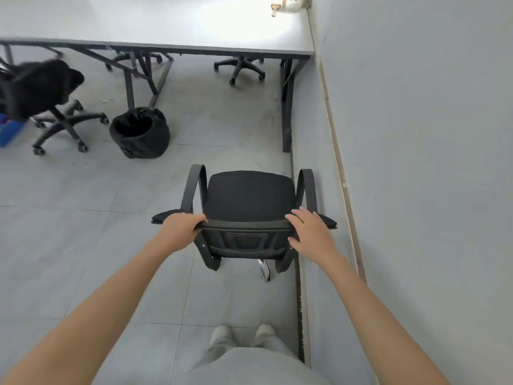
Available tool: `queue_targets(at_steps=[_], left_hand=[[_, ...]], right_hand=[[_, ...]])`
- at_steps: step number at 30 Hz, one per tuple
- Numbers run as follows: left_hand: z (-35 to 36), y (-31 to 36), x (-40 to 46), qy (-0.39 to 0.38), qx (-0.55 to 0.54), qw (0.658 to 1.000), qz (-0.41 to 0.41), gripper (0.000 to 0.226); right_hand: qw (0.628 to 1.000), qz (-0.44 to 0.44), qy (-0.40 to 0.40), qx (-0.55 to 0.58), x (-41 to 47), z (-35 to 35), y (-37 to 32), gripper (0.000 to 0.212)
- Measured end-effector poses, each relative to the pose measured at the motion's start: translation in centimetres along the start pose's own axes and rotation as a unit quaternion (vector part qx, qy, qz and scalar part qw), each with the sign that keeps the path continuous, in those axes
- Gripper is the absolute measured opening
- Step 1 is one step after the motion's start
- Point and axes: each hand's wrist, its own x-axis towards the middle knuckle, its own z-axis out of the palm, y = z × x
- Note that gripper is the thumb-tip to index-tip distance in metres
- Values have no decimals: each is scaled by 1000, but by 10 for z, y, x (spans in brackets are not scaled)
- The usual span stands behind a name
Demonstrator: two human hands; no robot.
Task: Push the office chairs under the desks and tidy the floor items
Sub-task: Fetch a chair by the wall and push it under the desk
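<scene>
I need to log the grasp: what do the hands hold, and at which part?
The left hand grips the top edge of the black chair backrest, at its left end. The right hand rests open on the right end.

At frame centre, a black mesh office chair (251, 201) faces a grey-topped, black-legged desk (155, 26) at the top. The left hand (180, 227) grips its backrest edge; the right hand (309, 232) rests there with fingers spread. A black-lined round bin (140, 132) stands centre-left.

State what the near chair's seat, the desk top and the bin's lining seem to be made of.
Chair seat: likely woven fabric, matte black, faintly textured.
Desk top: probably laminate board, smooth pale grey, showing glare.
Bin lining: thin black plastic bag, glossy and crinkled.
</scene>
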Motion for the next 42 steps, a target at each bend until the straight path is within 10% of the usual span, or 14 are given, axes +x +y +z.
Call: queue_targets(at_steps=[12, 42], left_hand=[[17, -21, 48, 133, 30, 985, -104, 14], [-122, -248, 380, 66, 56, 989, -120, 19]], right_hand=[[999, -27, 18, -28, 58, 4, -7, 23], [998, -10, 51, -36, 476, -85, -63, 26]])
